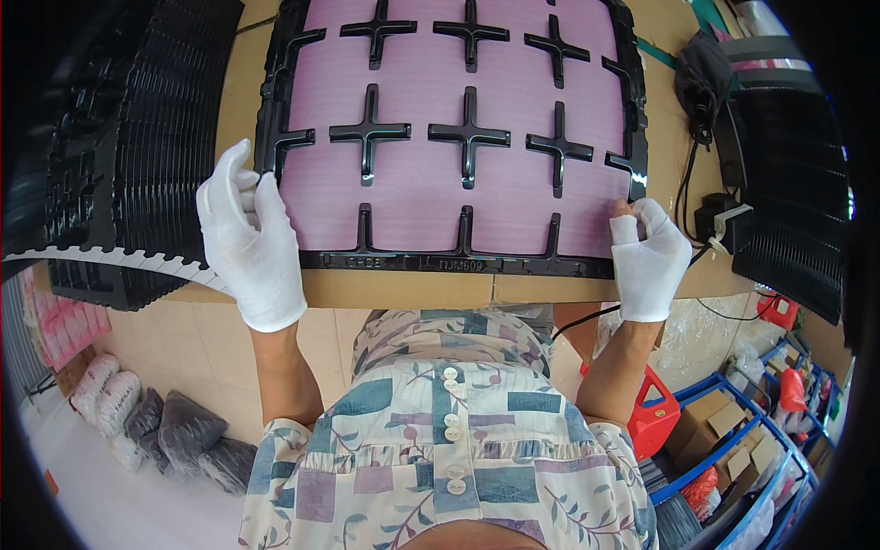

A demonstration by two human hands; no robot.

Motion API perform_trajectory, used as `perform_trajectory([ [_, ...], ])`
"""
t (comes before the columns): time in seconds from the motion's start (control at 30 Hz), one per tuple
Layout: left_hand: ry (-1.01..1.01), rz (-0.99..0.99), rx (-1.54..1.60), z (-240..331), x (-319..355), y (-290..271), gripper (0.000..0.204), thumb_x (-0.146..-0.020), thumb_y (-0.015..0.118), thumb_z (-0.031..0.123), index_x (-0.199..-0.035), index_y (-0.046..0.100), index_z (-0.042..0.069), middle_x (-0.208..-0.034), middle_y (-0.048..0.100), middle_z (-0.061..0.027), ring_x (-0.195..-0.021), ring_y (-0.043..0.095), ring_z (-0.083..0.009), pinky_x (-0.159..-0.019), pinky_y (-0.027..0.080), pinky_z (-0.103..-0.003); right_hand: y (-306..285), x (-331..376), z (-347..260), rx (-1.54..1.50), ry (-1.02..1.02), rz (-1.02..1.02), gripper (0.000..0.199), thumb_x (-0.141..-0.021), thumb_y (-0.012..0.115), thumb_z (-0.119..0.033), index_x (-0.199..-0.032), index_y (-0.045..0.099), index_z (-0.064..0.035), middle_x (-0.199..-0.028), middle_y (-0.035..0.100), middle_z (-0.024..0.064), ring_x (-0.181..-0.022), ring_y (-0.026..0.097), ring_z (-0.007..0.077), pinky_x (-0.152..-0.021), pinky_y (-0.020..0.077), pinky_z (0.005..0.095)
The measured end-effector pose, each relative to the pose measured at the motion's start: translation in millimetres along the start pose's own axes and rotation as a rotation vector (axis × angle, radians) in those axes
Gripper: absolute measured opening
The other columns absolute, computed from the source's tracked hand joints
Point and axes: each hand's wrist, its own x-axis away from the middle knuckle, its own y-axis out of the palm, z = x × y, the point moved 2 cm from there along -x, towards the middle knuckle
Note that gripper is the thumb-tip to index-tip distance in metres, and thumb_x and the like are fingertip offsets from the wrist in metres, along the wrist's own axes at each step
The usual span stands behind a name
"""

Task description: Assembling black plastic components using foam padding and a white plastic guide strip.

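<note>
Head view, one workstation, as I read it from my remote seat.

Item: moulded black plastic tray (412,262), glossy, shallow, one piece. Location: between the two hands and reaching away beyond them, its near rim running across below the fingertips. Bed: on cardboard (394,290).

Item: pink foam sheet (412,192), thin-looking, filling the tray between the hands. Black cross-shaped ridges (469,137) show in rows against it; I cannot tell how the sheet is cut around them.

Item: left hand (249,240), white-gloved. Condition: thumb and fingers parted, thumb tip beside the tray's left rim; contact uncertain.

Item: right hand (651,252), white-gloved, one bare fingertip showing. Condition: fingers drawn narrow at the right rim near the corner; whether they pinch plastic, foam or both, I cannot tell.

Adjacent stock: ribbed black stack (174,128) outward of the left hand; another black stack (793,183) outward of the right, with a black plug (720,218) between.

Handling notes, my estimate: tray light, springy across its breadth, stiffer along the rim, slick under cotton; thin walls may crack if twisted. Foam feather-light, soft, easily dented or torn at the ridges. Recommended hold: both side rims, hands opposite each other, lifting evenly; foam by its edges only, never gripping the ridges.
</note>
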Motion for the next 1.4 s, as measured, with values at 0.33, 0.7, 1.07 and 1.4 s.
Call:
perform_trajectory([
  [0.33,-0.080,-0.140,0.129,16.0,-0.7,0.0,0.050,-0.085,0.072,0.000,-0.132,0.057,0.006,-0.104,0.058,-0.0064,-0.073,0.059,-0.0092,-0.062,0.051,-0.023,-1.4,1.0,4.6,0.000,0.023,-0.007,0.021,-0.087,0.072,-0.016,-0.076,0.063,-0.0007,-0.053,0.046,0.0032,-0.053,0.039,0.0081,-0.050,0.0358,0.0260],
  [0.7,-0.070,0.033,0.457,3.6,3.1,2.4,0.051,-0.087,0.069,-0.009,-0.134,0.053,0.002,-0.104,0.055,-0.0030,-0.078,0.057,-0.0045,-0.064,0.046,-0.017,1.9,7.4,4.7,-0.051,-0.076,0.114,0.020,-0.087,0.073,-0.012,-0.076,0.061,0.0000,-0.055,0.044,0.0007,-0.055,0.036,0.0066,-0.050,0.0341,0.0247],
  [1.07,-0.002,0.041,0.273,0.9,4.9,6.0,0.046,-0.088,0.068,-0.007,-0.131,0.056,0.002,-0.107,0.056,-0.0070,-0.077,0.057,-0.0062,-0.061,0.048,-0.019,4.6,8.2,4.6,-0.038,-0.043,0.147,0.019,-0.086,0.075,-0.012,-0.077,0.063,-0.0011,-0.056,0.049,0.0037,-0.053,0.040,0.0089,-0.050,0.0371,0.0250],
  [1.4,0.112,0.011,0.025,5.9,3.1,7.1,0.050,-0.083,0.073,-0.005,-0.129,0.060,0.007,-0.105,0.059,-0.0066,-0.067,0.055,-0.0053,-0.056,0.045,-0.020,4.0,7.4,5.6,0.028,-0.046,0.098,0.019,-0.082,0.077,-0.013,-0.075,0.062,-0.0031,-0.054,0.050,0.0079,-0.049,0.044,0.0134,-0.049,0.0393,0.0280],
])
